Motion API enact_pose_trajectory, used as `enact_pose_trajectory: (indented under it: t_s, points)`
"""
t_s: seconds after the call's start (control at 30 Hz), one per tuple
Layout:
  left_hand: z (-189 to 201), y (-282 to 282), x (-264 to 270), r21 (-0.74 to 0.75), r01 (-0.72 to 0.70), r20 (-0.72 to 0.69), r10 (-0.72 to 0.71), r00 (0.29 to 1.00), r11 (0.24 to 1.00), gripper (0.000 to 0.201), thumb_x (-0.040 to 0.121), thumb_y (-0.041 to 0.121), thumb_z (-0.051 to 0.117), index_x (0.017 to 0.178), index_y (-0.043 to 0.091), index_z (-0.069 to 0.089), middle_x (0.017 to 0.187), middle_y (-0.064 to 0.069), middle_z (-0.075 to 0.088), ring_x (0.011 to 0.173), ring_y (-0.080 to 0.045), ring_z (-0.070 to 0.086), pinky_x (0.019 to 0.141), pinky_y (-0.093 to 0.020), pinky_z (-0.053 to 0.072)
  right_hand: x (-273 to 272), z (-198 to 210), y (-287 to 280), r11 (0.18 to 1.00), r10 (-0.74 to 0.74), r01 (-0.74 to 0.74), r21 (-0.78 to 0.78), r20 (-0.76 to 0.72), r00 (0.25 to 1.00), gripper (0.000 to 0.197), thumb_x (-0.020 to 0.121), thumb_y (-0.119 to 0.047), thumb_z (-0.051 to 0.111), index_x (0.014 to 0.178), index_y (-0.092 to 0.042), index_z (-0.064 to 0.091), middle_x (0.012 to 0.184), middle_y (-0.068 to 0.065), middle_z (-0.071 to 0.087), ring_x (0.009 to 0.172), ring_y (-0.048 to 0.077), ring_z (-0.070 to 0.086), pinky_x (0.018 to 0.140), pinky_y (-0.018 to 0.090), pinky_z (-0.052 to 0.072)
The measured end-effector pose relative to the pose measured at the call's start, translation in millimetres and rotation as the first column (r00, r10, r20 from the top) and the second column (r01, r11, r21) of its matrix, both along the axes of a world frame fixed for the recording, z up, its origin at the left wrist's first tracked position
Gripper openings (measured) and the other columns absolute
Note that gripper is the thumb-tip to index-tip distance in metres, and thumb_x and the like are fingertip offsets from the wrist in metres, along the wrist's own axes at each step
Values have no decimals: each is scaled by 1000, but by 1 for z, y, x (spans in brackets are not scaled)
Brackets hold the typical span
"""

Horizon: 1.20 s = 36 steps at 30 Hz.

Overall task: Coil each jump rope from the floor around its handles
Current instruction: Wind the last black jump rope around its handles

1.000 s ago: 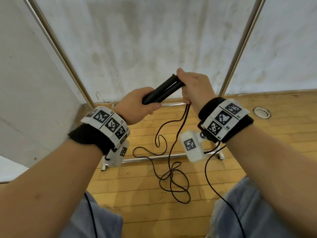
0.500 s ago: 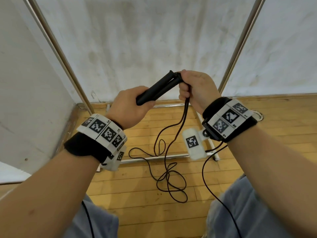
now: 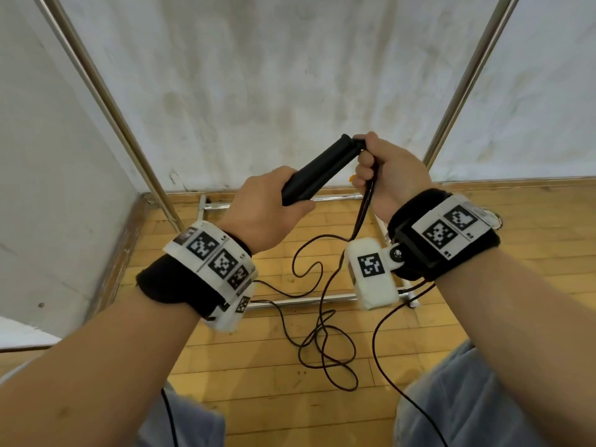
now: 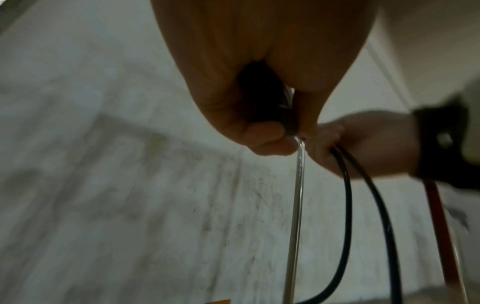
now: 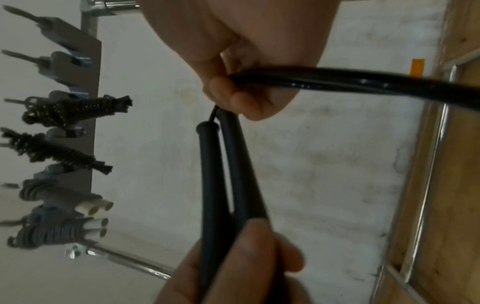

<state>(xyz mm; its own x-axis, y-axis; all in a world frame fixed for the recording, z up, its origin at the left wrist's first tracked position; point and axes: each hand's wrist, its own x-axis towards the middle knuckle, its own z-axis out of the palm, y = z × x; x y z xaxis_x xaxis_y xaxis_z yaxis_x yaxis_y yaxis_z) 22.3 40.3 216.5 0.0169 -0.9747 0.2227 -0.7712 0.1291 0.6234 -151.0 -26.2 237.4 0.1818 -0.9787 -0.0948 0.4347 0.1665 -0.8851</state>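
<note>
Two black jump-rope handles (image 3: 322,171) (image 5: 228,174) lie side by side, tilted up to the right. My left hand (image 3: 267,209) (image 5: 233,265) grips their lower ends. My right hand (image 3: 387,175) (image 5: 241,67) holds the black cord (image 3: 366,201) (image 5: 363,82) (image 4: 345,195) at the handles' top ends, fingers curled round it. From that hand the cord drops to the wooden floor (image 3: 258,366), where it lies in loose tangled loops (image 3: 322,343).
A metal rack frame stands against the white wall, with slanted poles (image 3: 106,101) and a floor bar (image 3: 303,300). In the right wrist view, hooks (image 5: 64,67) on the rack carry several coiled ropes, black (image 5: 72,111) and grey (image 5: 54,232). My knees (image 3: 483,398) are below.
Both hands have risen a little and the handles tilt more steeply. The right hand has shifted along the cord at the handle tops; the floor loops have been drawn slightly closer.
</note>
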Motion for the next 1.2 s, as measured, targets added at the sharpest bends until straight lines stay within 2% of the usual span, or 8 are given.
enact_pose_trajectory:
  t_s: [0.17,0.33,0.47,0.6,0.73,0.87,1.0,1.2]
  points:
    - [11,1,7,72,66,-479,-24,877,995,8,88,21,66,95,20,61,71,2,69,56,-11,64,49,-23,50,-2,-8,-2,988,-7,-28,-150,-227,974,27,94,-35,52,84,-13,65,53,-4,48,47,11,39,51,23,35]
    - [20,1,8,112,67,-846,59,530,991,8,95,19,57,102,21,57,73,4,68,68,-14,67,55,-25,53,15,-21,16,956,60,-198,-219,-512,857,34,98,-34,42,77,-18,64,58,-2,55,59,15,51,67,32,43]
    - [18,0,2,120,-3,-822,101,561,993,11,90,20,64,99,20,58,72,3,65,61,-13,59,51,-24,48,27,-26,30,937,117,-272,-219,-536,836,29,100,-19,39,81,-15,62,59,0,51,53,14,47,55,27,42]
    - [16,-2,1,106,-88,-805,138,577,990,17,79,15,74,91,11,62,68,2,63,55,-13,58,48,-23,46,29,-30,38,923,126,-312,-223,-591,796,37,99,-32,41,74,-15,63,57,-3,58,55,13,55,60,28,50]
    - [14,-4,3,145,-184,-874,213,436,972,13,88,22,67,96,14,60,75,0,70,69,-18,72,57,-27,56,33,-36,42,905,137,-366,-216,-667,732,32,99,-23,40,76,-18,62,61,-2,62,70,22,59,86,49,51]
    - [12,-7,4,245,-115,-912,269,309,963,12,96,24,56,104,16,54,91,-13,74,88,-29,72,78,-44,59,40,-40,49,868,143,-439,-232,-730,669,31,99,-18,40,76,-17,61,62,-2,63,68,20,60,82,46,51]
    - [12,-7,3,259,13,-947,251,203,966,21,99,24,50,115,10,50,89,-13,74,87,-29,72,83,-43,57,46,-44,56,842,205,-506,-185,-758,619,34,100,-22,39,76,-13,61,63,1,62,67,18,59,77,38,50]
    - [16,-3,4,269,54,-962,266,61,962,21,100,21,48,112,5,52,80,-9,74,70,-21,72,61,-29,58,48,-51,59,813,267,-562,-153,-760,593,40,101,-30,35,73,-13,57,58,5,56,57,17,53,66,33,45]
